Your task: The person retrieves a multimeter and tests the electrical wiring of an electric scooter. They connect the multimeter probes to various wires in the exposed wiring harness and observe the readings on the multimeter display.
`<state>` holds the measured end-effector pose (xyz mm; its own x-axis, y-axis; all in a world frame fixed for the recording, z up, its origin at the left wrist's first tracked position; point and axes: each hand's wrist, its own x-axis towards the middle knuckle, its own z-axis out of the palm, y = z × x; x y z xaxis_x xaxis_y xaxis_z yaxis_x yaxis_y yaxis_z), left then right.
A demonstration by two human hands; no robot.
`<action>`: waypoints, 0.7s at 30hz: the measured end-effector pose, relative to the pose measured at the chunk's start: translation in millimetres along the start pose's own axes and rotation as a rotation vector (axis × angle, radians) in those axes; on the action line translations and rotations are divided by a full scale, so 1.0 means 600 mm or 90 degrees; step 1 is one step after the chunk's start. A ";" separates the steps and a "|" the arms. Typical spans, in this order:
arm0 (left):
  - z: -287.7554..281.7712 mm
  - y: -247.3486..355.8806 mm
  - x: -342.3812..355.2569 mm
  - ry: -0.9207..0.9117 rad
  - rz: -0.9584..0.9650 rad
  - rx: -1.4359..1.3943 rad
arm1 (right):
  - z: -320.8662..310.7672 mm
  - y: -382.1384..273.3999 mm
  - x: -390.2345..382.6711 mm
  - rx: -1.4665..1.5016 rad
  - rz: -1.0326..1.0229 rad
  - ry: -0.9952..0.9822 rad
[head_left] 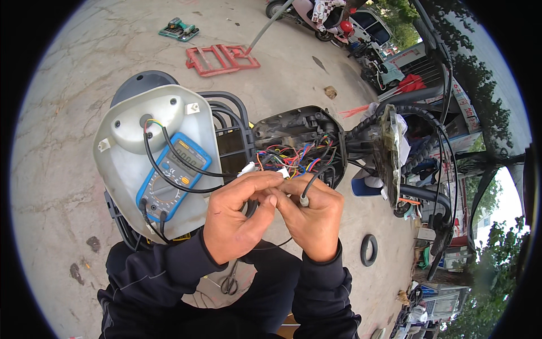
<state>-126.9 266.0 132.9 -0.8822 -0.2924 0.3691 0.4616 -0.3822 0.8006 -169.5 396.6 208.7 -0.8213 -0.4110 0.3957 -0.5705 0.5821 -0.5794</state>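
My left hand [240,217] and my right hand [313,220] meet fingertip to fingertip in a pinch. A black cable [319,174] loops over my right hand, its grey end [304,200] lying between the fingers. What my left fingers pinch is mostly hidden; a dark cable shows below them. White connectors [247,168] sit just beyond my fingertips. Behind them a tangle of coloured wires [293,158] fills the opened body of a scooter [282,127]. To the left, a blue multimeter [159,189] with a lit-off grey display rests on a pale plastic cover [113,164].
Black leads [158,164] run from the cover toward my hands. Scissors [229,284] lie on the ground between my legs. Farther off are a red metal frame [212,66], a green drill on a case [179,29], a tyre [368,250] and the scooter's front [392,152].
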 end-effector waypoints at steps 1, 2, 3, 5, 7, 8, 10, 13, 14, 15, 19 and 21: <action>-0.001 -0.001 0.002 -0.001 0.009 0.008 | 0.000 0.000 0.000 0.004 -0.003 0.005; -0.003 -0.001 0.004 -0.001 0.009 0.011 | 0.000 0.001 0.001 0.009 -0.006 0.010; -0.006 -0.001 0.005 -0.012 0.024 0.041 | -0.001 0.000 0.001 0.007 -0.009 0.001; -0.014 0.002 0.009 -0.033 0.038 0.094 | -0.006 -0.002 0.001 0.003 -0.013 -0.015; -0.016 0.005 0.011 -0.018 0.052 0.125 | -0.015 -0.009 -0.004 0.045 0.044 -0.018; -0.017 0.008 0.012 -0.010 0.062 0.143 | -0.021 -0.014 -0.009 0.066 0.073 -0.018; -0.018 0.013 0.011 -0.011 0.055 0.167 | -0.040 -0.022 -0.021 0.126 0.162 0.019; -0.016 0.015 0.011 -0.010 0.051 0.164 | -0.058 -0.020 -0.030 0.422 0.094 0.144; -0.016 0.014 0.011 -0.009 0.051 0.156 | -0.060 -0.018 -0.033 0.442 0.078 0.182; -0.015 0.014 0.010 -0.012 0.051 0.155 | -0.068 -0.016 -0.035 0.474 0.055 0.153; -0.016 0.006 0.009 -0.026 0.066 0.142 | -0.064 -0.017 -0.049 0.502 0.129 0.190; -0.017 0.002 0.010 -0.031 0.071 0.128 | -0.053 -0.020 -0.057 0.549 0.165 0.245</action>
<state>-130.4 254.8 131.3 -0.8321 -0.2790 0.4793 0.5334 -0.1661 0.8294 -135.0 425.8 224.7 -0.9543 0.0033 0.2987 -0.2957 -0.1534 -0.9429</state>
